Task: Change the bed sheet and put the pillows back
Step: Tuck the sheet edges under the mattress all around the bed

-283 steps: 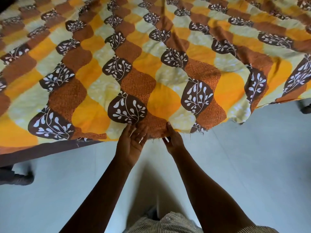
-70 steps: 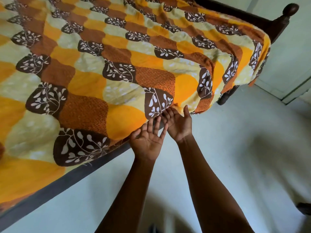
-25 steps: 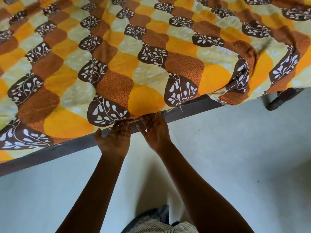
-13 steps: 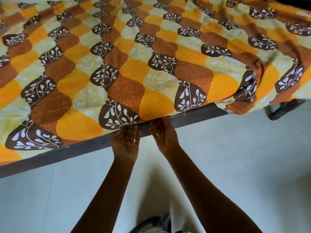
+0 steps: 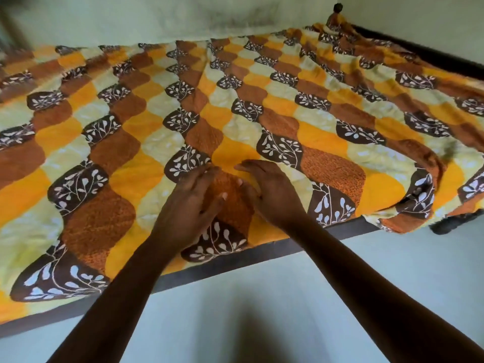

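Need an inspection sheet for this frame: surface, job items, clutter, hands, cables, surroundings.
Surface: mattress fully covered; dark bed frame shows along the near side.
Job's things: patterned bed sheet spread out, rumpled toward the far right corner, bunched over the near right corner; no pillows seen.
Clutter: nothing seen.
Hands: left hand and right hand rest palm down on the sheet by the near edge, gripping nothing.
Cables: nothing seen.
Surroundings: pale floor, pale wall, bedpost at the far corner.

No readable text, labels, brands or numbers anywhere in view.
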### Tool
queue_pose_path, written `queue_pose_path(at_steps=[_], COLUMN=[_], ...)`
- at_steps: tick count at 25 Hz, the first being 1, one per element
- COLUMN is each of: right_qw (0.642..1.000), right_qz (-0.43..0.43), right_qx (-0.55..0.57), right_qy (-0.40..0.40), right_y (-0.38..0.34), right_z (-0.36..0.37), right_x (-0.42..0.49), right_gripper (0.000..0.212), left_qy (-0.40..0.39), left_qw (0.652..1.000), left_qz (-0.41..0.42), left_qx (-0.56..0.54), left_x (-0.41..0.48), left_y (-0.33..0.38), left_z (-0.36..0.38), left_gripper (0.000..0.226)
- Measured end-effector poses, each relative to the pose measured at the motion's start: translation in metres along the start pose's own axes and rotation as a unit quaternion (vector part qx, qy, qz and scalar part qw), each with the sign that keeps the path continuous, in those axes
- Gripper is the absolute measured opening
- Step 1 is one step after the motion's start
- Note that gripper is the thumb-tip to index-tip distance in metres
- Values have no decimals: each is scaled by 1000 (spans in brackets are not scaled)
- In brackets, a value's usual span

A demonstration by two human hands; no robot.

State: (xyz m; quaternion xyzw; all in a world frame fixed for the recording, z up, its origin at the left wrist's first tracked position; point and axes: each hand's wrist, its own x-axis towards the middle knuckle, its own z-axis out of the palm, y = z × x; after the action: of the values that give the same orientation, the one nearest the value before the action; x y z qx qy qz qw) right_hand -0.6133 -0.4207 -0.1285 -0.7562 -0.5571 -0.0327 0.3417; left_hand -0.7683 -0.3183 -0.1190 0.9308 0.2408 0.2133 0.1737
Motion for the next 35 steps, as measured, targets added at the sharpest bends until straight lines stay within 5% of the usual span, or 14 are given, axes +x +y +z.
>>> queue_pose_path(at_steps=[4, 13, 21, 25, 28, 35], right_qw=[974, 975, 983, 987, 990, 975], right_qz=[-12, -14, -77, -29, 17, 175], right_qx=[-183, -218, -165, -145, -29, 109], right_qy=[-131, -51, 14, -65, -138, -82], right_y=[29, 27, 48, 40, 25, 31], right_z=[31, 47, 72, 59, 29, -184], right_x=[17, 11, 4, 8, 12, -58], right_gripper=[61, 51, 52, 49, 44, 33], left_qy=[-111, -56, -85, -193, -289, -253], left_qw=[977, 980, 967, 961, 940, 948], left_qz=[59, 65, 55, -18, -60, -168], left_qx=[170, 179, 233, 199, 168, -94], left_x=[26, 21, 19, 24, 26, 13], left_y=[-50, -60, -64, -48, -36, 151], left_z=[27, 36, 51, 41, 19, -46], left_gripper=[85, 70, 66, 64, 77, 84])
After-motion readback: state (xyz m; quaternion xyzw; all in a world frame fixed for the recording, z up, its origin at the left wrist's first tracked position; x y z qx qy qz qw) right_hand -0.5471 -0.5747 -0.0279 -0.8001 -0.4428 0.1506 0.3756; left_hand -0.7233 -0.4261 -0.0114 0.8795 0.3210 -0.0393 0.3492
